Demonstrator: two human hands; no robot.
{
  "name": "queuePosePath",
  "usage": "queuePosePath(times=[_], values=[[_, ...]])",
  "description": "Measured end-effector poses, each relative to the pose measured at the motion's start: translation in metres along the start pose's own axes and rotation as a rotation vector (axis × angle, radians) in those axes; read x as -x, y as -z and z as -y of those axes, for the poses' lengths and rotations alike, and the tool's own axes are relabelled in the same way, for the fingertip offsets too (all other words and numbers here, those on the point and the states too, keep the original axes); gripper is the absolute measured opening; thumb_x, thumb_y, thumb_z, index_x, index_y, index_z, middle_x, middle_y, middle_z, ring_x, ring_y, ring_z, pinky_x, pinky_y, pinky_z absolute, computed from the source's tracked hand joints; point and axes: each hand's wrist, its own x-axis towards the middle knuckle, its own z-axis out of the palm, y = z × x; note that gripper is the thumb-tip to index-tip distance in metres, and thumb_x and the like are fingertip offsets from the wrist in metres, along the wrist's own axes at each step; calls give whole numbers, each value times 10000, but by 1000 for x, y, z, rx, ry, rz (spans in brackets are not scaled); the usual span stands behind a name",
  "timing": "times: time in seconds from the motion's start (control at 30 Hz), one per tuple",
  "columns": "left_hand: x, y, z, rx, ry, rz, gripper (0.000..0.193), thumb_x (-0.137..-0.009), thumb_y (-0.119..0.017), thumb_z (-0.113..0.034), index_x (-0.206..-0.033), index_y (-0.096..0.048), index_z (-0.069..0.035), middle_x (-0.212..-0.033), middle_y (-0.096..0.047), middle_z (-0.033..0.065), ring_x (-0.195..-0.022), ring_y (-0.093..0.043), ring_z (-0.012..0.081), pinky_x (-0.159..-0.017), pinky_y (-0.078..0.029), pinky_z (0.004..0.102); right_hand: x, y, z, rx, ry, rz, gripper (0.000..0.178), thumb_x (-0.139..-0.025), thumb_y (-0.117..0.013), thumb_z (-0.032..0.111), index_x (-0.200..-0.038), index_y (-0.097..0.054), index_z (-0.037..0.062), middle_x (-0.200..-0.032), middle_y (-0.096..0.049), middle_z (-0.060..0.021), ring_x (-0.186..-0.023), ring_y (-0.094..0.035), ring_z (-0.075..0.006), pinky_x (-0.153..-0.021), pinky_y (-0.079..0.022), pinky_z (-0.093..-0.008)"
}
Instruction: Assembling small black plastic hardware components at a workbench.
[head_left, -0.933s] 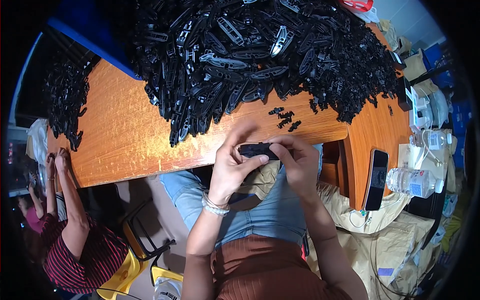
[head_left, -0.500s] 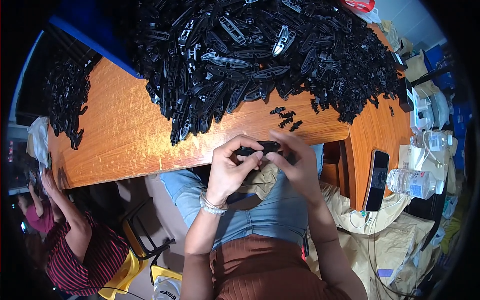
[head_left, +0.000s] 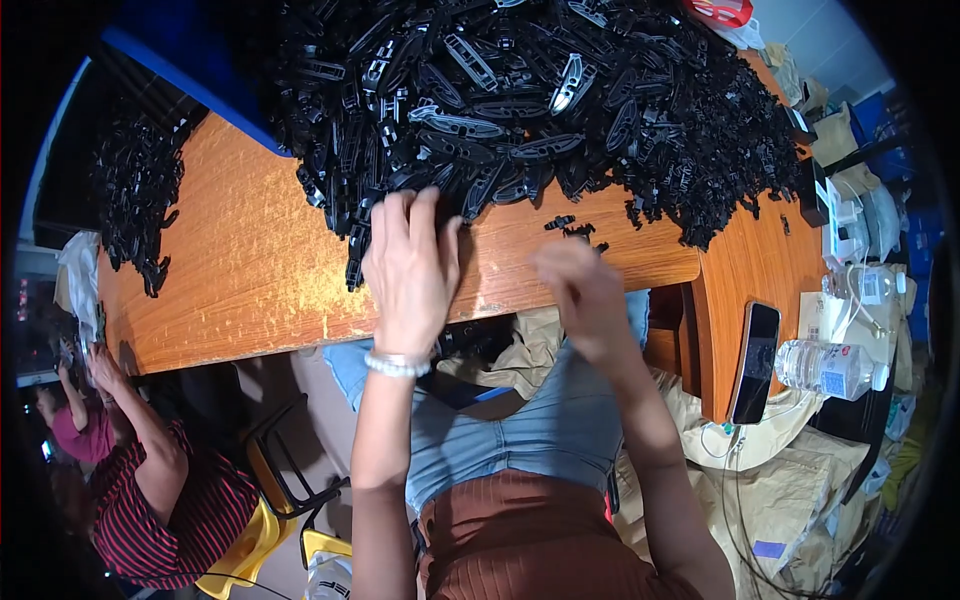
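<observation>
My left hand [head_left: 408, 262] lies over the near edge of a large heap of long black plastic parts [head_left: 458, 122], its fingers stretched forward with the tips among the pieces. No part shows in its grasp. Above the table's front edge, my right hand [head_left: 583, 292] is smeared by motion, its fingers bent, so whether it holds anything cannot be made out. Just beyond it lie a few small black clip-like pieces [head_left: 562, 223], partly covered by the hand. A bigger heap of such small black pieces [head_left: 715, 150] spreads to the right.
The wooden table [head_left: 250, 270] has a blue bin [head_left: 190, 85] at its far left. A phone [head_left: 755, 362] and a plastic bottle [head_left: 825, 367] lie at the right. Below the table edge is a brown paper bag [head_left: 530, 355]. Another person [head_left: 170, 500] sits at the left.
My hands have parted, and the black part they held together over my lap is no longer seen. The left went forward to the heap; the right moved slightly forward toward the small pieces.
</observation>
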Motion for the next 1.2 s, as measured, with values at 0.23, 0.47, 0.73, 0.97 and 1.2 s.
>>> queuePosePath(times=[0.23, 0.47, 0.73, 0.97, 1.2], values=[[-14, -10, 12, -106, 70, 117, 199, -731, -642, -96, -880, -565, 11, -862, -504, 148, -838, -513, 307, -675, -455, 393, -47, 16, -27, 721, 198, -147, 128, -760, -601, 8, -878, -622, -36, -819, -564, -114, -818, -527, -279, -707, -433, -369], [-6, -11, 11, -118, 3, 107, 257, -715, -641, -100, -922, -535, 11, -891, -497, 146, -862, -480, 309, -761, -399, 397, -30, 8, -20, -351, -26, -378, 88, -870, -541, 2, -925, -598, -36, -831, -578, -65, -647, -528, -126, -543, -417, -224], [-7, -17, 10, -163, -31, 60, 316, -727, -660, -134, -977, -547, 21, -934, -509, 148, -858, -471, 299, -755, -373, 386, 0, -2, -12, -889, -234, -277, 189, -893, -506, 8, -1055, -570, -66, -772, -605, -106, -636, -590, -123, -509, -467, -185], [35, -15, -14, 581, 309, -49, 242, -816, -635, -70, -1032, -564, 11, -721, -556, 59, -600, -497, 169, -544, -413, 296, 14, -18, -7, -738, -234, -378, 196, -886, -526, 19, -1048, -587, -72, -767, -629, -121, -694, -632, -171, -624, -514, -231], [55, -3, -34, 1641, 712, 309, 456, -854, -565, 21, -1270, -380, -1, -1010, -600, 154, -665, -621, 130, -588, -521, 222, 26, -27, 3, -654, -214, -391, 141, -852, -568, -10, -968, -618, -72, -852, -606, -93, -764, -575, -136, -733, -452, -243]])
